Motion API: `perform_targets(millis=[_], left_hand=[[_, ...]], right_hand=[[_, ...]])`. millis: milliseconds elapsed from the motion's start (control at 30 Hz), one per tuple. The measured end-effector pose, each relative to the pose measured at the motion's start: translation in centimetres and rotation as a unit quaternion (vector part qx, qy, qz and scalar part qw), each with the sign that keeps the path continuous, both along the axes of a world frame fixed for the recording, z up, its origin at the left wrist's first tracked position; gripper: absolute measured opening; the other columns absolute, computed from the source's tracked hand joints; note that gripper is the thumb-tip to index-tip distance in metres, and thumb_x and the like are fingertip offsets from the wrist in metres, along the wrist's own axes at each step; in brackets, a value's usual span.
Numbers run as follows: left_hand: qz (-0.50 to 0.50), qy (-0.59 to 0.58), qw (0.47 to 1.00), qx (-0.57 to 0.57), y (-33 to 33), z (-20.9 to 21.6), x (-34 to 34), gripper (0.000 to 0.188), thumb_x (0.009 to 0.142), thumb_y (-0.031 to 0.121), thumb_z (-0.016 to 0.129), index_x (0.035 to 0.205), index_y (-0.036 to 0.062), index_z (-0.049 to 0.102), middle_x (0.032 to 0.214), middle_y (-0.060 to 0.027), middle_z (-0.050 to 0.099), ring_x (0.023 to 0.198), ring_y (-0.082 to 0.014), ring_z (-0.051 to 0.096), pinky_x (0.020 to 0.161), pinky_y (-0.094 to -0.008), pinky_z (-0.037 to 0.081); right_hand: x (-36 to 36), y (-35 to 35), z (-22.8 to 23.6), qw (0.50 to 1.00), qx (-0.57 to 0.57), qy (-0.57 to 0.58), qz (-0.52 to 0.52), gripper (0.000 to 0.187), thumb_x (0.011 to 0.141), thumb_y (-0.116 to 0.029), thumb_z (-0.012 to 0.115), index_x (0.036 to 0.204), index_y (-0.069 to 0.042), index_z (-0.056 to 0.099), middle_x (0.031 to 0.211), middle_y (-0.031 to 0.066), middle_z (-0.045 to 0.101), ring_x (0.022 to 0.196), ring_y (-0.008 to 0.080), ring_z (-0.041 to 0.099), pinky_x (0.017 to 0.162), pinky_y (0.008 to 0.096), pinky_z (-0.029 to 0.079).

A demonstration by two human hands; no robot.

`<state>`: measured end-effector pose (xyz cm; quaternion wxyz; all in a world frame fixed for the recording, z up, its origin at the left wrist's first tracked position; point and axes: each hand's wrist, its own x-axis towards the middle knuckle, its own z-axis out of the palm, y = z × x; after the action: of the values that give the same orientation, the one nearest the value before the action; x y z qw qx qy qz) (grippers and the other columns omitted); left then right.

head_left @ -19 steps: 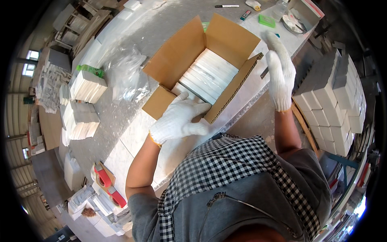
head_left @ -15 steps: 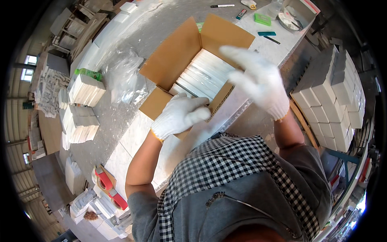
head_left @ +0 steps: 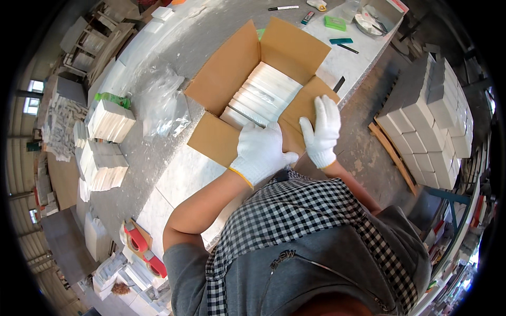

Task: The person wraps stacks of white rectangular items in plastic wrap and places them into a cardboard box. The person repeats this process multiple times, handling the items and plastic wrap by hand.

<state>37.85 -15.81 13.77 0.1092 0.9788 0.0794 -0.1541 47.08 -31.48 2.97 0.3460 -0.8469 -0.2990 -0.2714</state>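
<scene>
An open cardboard box (head_left: 224,66) stands on the worktable, its flaps spread outward. Inside, a tight row of white slabs (head_left: 271,87) is packed on edge, some with a clear plastic sheen. My left hand (head_left: 261,150), in a white knit glove, bends its fingers over the near edge of the box, thumb pointing right. Against the right-hand flap (head_left: 303,108), my right hand (head_left: 321,131) lies flat, also gloved, fingers stretched out and thumb apart. That flap leans outward toward me.
Crumpled clear plastic (head_left: 163,102) lies left of the box. Stacked white slabs (head_left: 108,158) stand farther left, near two red tape dispensers (head_left: 138,237). A marker (head_left: 283,8) and a green packet (head_left: 335,22) sit at the back. Piled grey-white blocks (head_left: 421,121) rest on a pallet at right.
My right hand has come down from above the box onto the right-hand flap, which now leans outward. My left hand has shifted right along the near edge.
</scene>
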Motion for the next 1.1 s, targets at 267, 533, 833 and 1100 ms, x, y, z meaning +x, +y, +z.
perform_targets(millis=[267, 533, 833, 1100], left_hand=[[-0.050, -0.180, 0.982, 0.016, 0.5, -3.0, -1.3, 0.048, 0.074, 0.043, 0.079, 0.088, 0.0017, 0.061, 0.068, -0.0140, 0.068, 0.066, -0.0318, 0.067, 0.081, -0.0404, 0.052], [-0.026, -0.234, 0.971, -0.039, 2.1, -3.0, -0.8, 0.044, 0.081, 0.044, 0.076, 0.086, 0.0024, 0.064, 0.061, -0.0089, 0.063, 0.057, -0.0291, 0.064, 0.069, -0.0421, 0.051], [-0.007, -0.399, 0.875, 0.274, 12.8, -1.0, 3.8, 0.092, 0.069, 0.053, 0.087, 0.135, 0.0008, 0.051, 0.131, -0.0198, 0.051, 0.128, -0.0362, 0.046, 0.107, -0.0479, 0.039], [0.066, -0.157, 0.972, 0.162, 16.0, -2.9, 7.0, 0.102, 0.066, 0.046, 0.087, 0.143, -0.0022, 0.040, 0.129, -0.0221, 0.058, 0.119, -0.0394, 0.059, 0.099, -0.0471, 0.048]], right_hand=[[1.1, 1.8, -3.6, 1.000, 0.009, 0.005, 0.017, 0.058, 0.085, -0.020, 0.070, 0.137, 0.003, 0.059, 0.143, 0.0261, 0.056, 0.133, 0.0480, 0.049, 0.113, 0.0540, 0.039], [-2.5, 3.3, -1.8, 0.993, 0.039, 0.113, -0.024, 0.066, 0.095, -0.028, 0.067, 0.149, 0.003, 0.046, 0.155, 0.0293, 0.043, 0.147, 0.0506, 0.033, 0.121, 0.0544, 0.029], [-4.2, 6.3, 2.3, 0.951, 0.029, 0.296, -0.086, 0.111, 0.089, -0.062, 0.069, 0.157, 0.014, 0.023, 0.163, 0.0365, 0.024, 0.155, 0.0492, 0.015, 0.126, 0.0471, 0.020], [-3.6, 8.8, 3.3, 0.925, 0.036, 0.361, -0.111, 0.117, 0.082, -0.059, 0.075, 0.159, 0.010, 0.020, 0.166, 0.0358, 0.014, 0.156, 0.0497, 0.009, 0.127, 0.0462, 0.019]])
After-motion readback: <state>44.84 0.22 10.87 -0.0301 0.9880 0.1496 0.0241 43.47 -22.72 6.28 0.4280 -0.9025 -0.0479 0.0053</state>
